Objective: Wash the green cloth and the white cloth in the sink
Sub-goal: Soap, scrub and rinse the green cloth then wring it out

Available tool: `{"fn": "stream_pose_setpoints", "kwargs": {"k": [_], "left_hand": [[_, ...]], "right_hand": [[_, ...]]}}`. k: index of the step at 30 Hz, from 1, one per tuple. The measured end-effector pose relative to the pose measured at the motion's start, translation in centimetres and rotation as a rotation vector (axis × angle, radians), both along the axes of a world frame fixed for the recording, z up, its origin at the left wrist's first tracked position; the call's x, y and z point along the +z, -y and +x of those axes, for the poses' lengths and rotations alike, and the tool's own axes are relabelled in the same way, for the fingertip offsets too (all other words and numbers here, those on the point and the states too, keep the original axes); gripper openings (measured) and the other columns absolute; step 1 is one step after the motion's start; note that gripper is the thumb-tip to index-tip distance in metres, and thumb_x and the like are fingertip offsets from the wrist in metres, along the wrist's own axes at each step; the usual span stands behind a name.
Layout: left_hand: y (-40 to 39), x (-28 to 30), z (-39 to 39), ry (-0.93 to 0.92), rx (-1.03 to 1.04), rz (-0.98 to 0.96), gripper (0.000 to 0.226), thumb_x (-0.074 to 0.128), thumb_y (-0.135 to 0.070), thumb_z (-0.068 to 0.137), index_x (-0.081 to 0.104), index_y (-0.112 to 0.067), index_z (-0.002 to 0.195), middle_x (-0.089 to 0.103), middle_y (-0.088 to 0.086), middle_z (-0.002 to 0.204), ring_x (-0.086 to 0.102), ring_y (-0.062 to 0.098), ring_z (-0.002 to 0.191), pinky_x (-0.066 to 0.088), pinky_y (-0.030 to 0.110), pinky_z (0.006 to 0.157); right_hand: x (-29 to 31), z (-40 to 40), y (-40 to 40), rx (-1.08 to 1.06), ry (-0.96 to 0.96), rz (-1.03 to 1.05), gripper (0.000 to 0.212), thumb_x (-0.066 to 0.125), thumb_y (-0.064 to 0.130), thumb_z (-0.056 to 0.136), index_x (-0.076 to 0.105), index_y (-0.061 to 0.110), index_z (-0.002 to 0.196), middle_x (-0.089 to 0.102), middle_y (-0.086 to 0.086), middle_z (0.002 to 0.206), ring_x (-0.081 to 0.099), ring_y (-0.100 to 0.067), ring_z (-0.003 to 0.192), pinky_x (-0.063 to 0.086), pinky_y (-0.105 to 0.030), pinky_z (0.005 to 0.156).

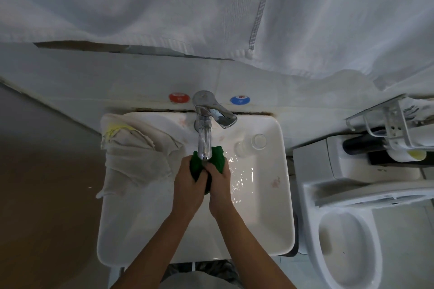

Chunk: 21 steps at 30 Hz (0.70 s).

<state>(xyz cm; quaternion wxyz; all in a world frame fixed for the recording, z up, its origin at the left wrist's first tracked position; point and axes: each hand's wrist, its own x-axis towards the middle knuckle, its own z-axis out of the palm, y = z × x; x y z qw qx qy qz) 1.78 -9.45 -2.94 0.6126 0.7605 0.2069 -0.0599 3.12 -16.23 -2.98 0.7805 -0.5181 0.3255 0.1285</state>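
bunched dark and wet beneath the faucet [203, 135] over the sink [265, 213], green cloth [217, 156] clenched in left hand [189, 183] and right hand [219, 183]; white cloth [133, 155] crumpled, draped on sink's left rim.

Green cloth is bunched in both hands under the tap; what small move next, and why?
Probably keep rubbing the green cloth between left hand and right hand below the faucet. The white cloth lies draped over the sink rim, waiting its turn.
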Motion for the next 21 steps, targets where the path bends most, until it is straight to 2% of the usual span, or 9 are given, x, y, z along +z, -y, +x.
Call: {"fn": "stream_pose_setpoints", "kwargs": {"k": [3, 4, 6, 8, 11, 15, 19, 21], "left_hand": [[0.3, -0.2, -0.1, 0.057, 0.029, -0.014, 0.018, 0.053, -0.026, 0.089, 0.051, -0.035, 0.105, 0.063, -0.001, 0.093, 0.065, 0.015, 0.083, 0.056, 0.035, 0.067], [0.5, -0.3, -0.2, 0.058, 0.049, -0.04, 0.017, 0.052, -0.031, 0.087, 0.052, -0.034, 0.104, 0.063, -0.001, 0.092, 0.065, 0.016, 0.084, 0.055, 0.036, 0.068], [0.7, -0.4, -0.3, 0.05, 0.094, -0.038, 0.019, 0.05, -0.038, 0.087, 0.053, -0.028, 0.102, 0.062, -0.001, 0.087, 0.064, 0.016, 0.08, 0.054, 0.037, 0.067], [0.8, -0.4, -0.3, 0.056, 0.13, 0.08, 0.02, 0.052, -0.041, 0.09, 0.054, -0.022, 0.096, 0.06, -0.003, 0.079, 0.061, 0.013, 0.072, 0.053, 0.037, 0.064], [0.9, -0.4, -0.3, 0.104, 0.109, 0.204, 0.022, 0.058, -0.038, 0.091, 0.058, -0.017, 0.085, 0.061, -0.003, 0.07, 0.06, 0.009, 0.064, 0.049, 0.026, 0.057], [0.7, -0.4, 0.2, 0.168, 0.073, 0.33, 0.025, 0.057, -0.029, 0.091, 0.063, -0.011, 0.075, 0.059, -0.001, 0.061, 0.056, 0.008, 0.053, 0.044, 0.018, 0.051], [0.4, -0.5, 1.0, 0.172, 0.093, 0.269, 0.028, 0.06, -0.01, 0.089, 0.056, -0.015, 0.062, 0.052, -0.002, 0.051, 0.049, 0.005, 0.044, 0.043, 0.024, 0.045], [0.2, -0.3, 1.3, 0.137, 0.116, 0.223, 0.037, 0.059, -0.009, 0.091, 0.05, -0.02, 0.058, 0.049, -0.005, 0.049, 0.048, 0.006, 0.041, 0.039, 0.017, 0.044]], "right_hand": [[0.1, -0.3, -0.6, 0.011, 0.046, 0.041, 0.033, 0.061, 0.019, 0.08, 0.063, 0.015, 0.112, 0.067, -0.012, 0.1, 0.066, -0.025, 0.095, 0.053, -0.035, 0.08], [0.2, -0.3, -0.7, 0.022, 0.059, 0.033, 0.028, 0.06, 0.023, 0.08, 0.064, 0.014, 0.107, 0.065, -0.011, 0.095, 0.065, -0.022, 0.091, 0.051, -0.035, 0.078], [0.3, -0.2, -0.9, 0.037, 0.075, -0.033, 0.011, 0.056, 0.023, 0.089, 0.062, 0.014, 0.093, 0.058, -0.007, 0.084, 0.06, -0.017, 0.081, 0.049, -0.032, 0.072], [0.2, -0.3, -1.1, 0.046, 0.074, -0.138, 0.018, 0.049, 0.016, 0.097, 0.06, 0.014, 0.084, 0.055, -0.003, 0.076, 0.057, -0.013, 0.073, 0.048, -0.029, 0.066], [0.2, -0.5, -1.2, -0.015, 0.018, -0.143, 0.03, 0.048, 0.015, 0.098, 0.062, 0.015, 0.071, 0.054, -0.004, 0.065, 0.053, -0.017, 0.066, 0.044, -0.033, 0.061], [0.4, -0.2, -0.8, -0.025, -0.029, -0.138, 0.034, 0.051, 0.005, 0.088, 0.06, 0.017, 0.058, 0.051, -0.006, 0.058, 0.048, -0.021, 0.063, 0.039, -0.032, 0.059], [0.1, 0.4, -0.9, 0.017, 0.015, -0.323, 0.035, 0.051, 0.003, 0.084, 0.054, 0.018, 0.053, 0.047, -0.002, 0.051, 0.044, -0.018, 0.055, 0.036, -0.034, 0.056], [0.1, 0.3, -1.2, 0.037, 0.05, -0.402, 0.034, 0.052, 0.007, 0.088, 0.053, 0.019, 0.056, 0.048, 0.002, 0.051, 0.044, -0.015, 0.054, 0.036, -0.033, 0.056]]}}
